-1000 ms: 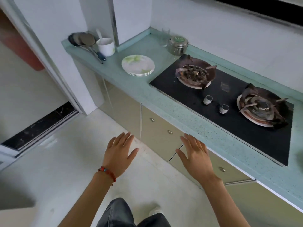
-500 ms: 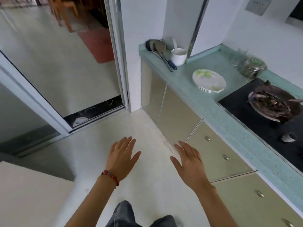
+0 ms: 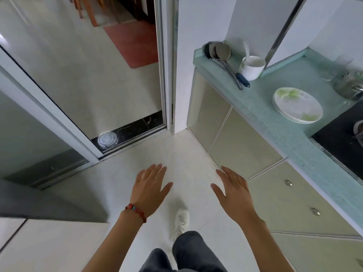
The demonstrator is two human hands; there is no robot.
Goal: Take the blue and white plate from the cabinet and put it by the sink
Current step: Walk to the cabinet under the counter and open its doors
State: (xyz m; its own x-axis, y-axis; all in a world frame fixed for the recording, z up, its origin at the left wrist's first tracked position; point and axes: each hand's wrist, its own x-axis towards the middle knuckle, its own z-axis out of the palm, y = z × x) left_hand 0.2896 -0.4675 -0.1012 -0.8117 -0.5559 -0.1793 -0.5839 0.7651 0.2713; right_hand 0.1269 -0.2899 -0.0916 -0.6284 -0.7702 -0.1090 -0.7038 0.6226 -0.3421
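Note:
My left hand (image 3: 150, 188), with a red bead bracelet on the wrist, and my right hand (image 3: 233, 190) hover open and palm down over the pale floor, holding nothing. Cabinet doors (image 3: 241, 142) run under the teal counter (image 3: 275, 122) to my right, all shut. A stack of white plates with green leaf print (image 3: 297, 105) lies on that counter. No blue and white plate shows on the counter. A round bluish-white object (image 3: 107, 139) shows at the sliding door's dark threshold; I cannot tell what it is. No sink is in view.
A white mug (image 3: 252, 67) and ladles (image 3: 222, 54) sit at the counter's far end. A steel tin (image 3: 348, 85) and the black hob's corner (image 3: 341, 146) are at the right. A glass sliding door (image 3: 82, 79) stands ahead left, a pale surface (image 3: 49, 246) at bottom left.
My view has swung left, away from the hob and toward the sliding door and floor. Both hands stay open in front of me, now over the floor rather than the cabinet fronts.

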